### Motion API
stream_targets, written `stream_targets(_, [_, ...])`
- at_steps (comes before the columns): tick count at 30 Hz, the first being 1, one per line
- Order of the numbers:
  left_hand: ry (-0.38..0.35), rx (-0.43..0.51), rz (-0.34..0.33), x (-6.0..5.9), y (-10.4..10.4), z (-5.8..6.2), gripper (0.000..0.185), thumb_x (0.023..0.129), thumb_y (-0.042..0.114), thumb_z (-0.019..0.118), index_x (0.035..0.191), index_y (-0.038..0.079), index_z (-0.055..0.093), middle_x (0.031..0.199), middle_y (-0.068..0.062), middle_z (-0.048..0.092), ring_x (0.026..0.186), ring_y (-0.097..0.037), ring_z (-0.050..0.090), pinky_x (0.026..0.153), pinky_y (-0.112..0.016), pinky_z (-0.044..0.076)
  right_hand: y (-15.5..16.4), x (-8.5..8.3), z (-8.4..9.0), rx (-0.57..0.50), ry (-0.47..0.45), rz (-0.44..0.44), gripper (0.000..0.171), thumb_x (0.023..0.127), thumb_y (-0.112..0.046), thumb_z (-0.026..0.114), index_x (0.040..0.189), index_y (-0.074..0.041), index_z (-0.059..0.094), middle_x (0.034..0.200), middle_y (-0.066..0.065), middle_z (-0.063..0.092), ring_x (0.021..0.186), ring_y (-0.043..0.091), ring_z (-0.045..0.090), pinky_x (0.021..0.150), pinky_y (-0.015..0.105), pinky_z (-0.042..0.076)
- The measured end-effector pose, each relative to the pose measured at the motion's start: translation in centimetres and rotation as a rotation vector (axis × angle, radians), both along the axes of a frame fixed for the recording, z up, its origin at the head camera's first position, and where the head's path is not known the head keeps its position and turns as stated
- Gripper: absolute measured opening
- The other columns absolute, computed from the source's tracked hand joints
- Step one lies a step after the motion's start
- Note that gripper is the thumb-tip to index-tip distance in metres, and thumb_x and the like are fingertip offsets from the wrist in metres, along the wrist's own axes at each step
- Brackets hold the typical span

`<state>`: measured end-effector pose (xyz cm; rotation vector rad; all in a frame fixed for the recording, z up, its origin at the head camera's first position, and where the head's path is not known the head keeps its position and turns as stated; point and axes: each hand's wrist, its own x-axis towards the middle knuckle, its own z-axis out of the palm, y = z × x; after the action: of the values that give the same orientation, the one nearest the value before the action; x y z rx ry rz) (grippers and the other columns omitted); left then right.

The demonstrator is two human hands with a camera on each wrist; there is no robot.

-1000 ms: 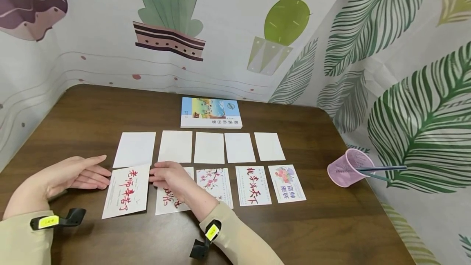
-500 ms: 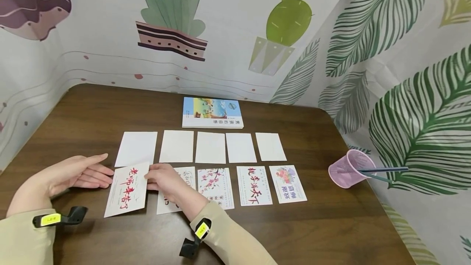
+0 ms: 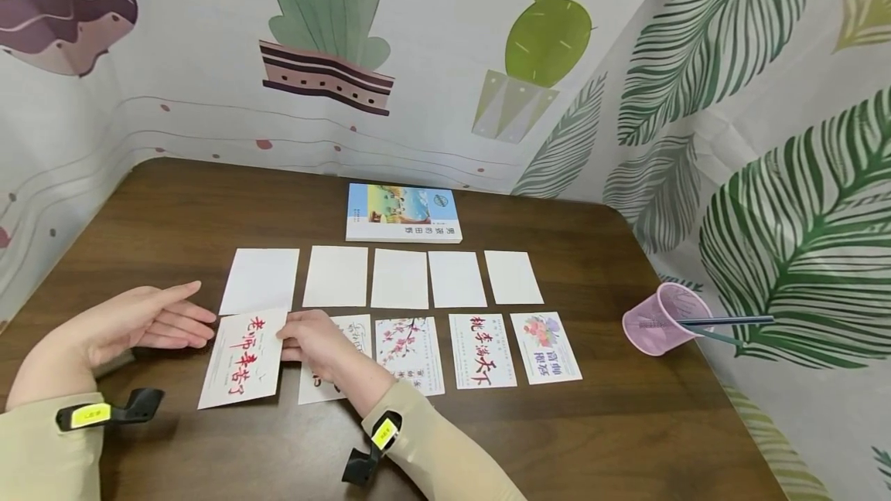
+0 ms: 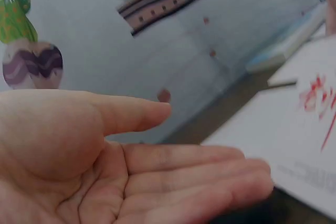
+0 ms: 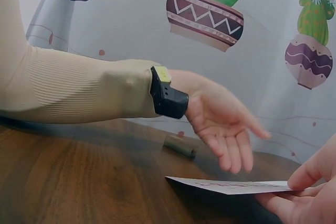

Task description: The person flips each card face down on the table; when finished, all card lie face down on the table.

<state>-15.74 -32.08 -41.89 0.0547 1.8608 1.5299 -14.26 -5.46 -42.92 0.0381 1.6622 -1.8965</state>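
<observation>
A white card with red brush lettering [image 3: 244, 354] lies at the left end of the near row, its right side tilted up off the table. My right hand [image 3: 323, 346] pinches that right edge; in the right wrist view the thumb [image 5: 307, 174] is on top and fingers are underneath. My left hand [image 3: 149, 323] is just left of the card, palm turned up, fingers straight and holding nothing. Partly behind the right hand is a second lettered card [image 3: 313, 389]. A blank white card [image 3: 261, 281] lies just beyond the held one.
Several blank cards [image 3: 400, 278] form the far row, with a book [image 3: 404, 213] behind them. A blossom card [image 3: 411, 354], a red-lettered card [image 3: 483, 350] and a flower card [image 3: 546, 346] continue rightward. A pink cup with sticks [image 3: 650, 323] leans at right. A small brownish block [image 5: 180, 146] lies by the left wrist.
My right hand has shifted left, from fingers beside the card's right edge to a pinch on it. The left hand has stayed almost in place, its thumb slightly higher.
</observation>
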Motion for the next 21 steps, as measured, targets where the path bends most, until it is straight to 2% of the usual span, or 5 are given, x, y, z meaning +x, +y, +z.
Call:
stream_targets(6, [0.054,0.007,-0.011,0.0,2.6,2.0,0.063,0.108,0.037,0.03,0.128,-0.018,0.051,0.107,-0.009,0.074,0.1,-0.019,0.072,0.087,-0.032,0.06,0.1,-0.3,0.6,-0.019,-0.002,-0.023,0.038,0.091,0.006,0.048,0.128,0.017,0.048,0.119,0.03,0.064,0.114,0.039,0.062,0.097,0.043,0.054])
stream_targets(16, [0.106,-0.018,-0.018,0.2,4.6,3.4,0.064,0.108,0.036,0.032,0.13,-0.022,0.046,0.114,-0.015,0.071,0.1,-0.017,0.071,0.087,-0.03,0.059,0.1,-0.4,1.1,-0.078,0.018,-0.043,0.037,0.091,0.003,0.052,0.126,0.017,0.05,0.117,0.024,0.065,0.111,0.034,0.064,0.097,0.041,0.055])
stream_targets(21, [0.154,-0.058,-0.023,0.4,5.8,4.5,0.063,0.107,0.036,0.035,0.128,-0.021,0.049,0.113,-0.018,0.07,0.099,-0.016,0.071,0.087,-0.031,0.06,0.0,-0.2,1.5,-0.121,0.061,-0.036,0.037,0.093,0.0,0.054,0.124,0.018,0.051,0.118,0.028,0.064,0.107,0.031,0.065,0.096,0.04,0.055])
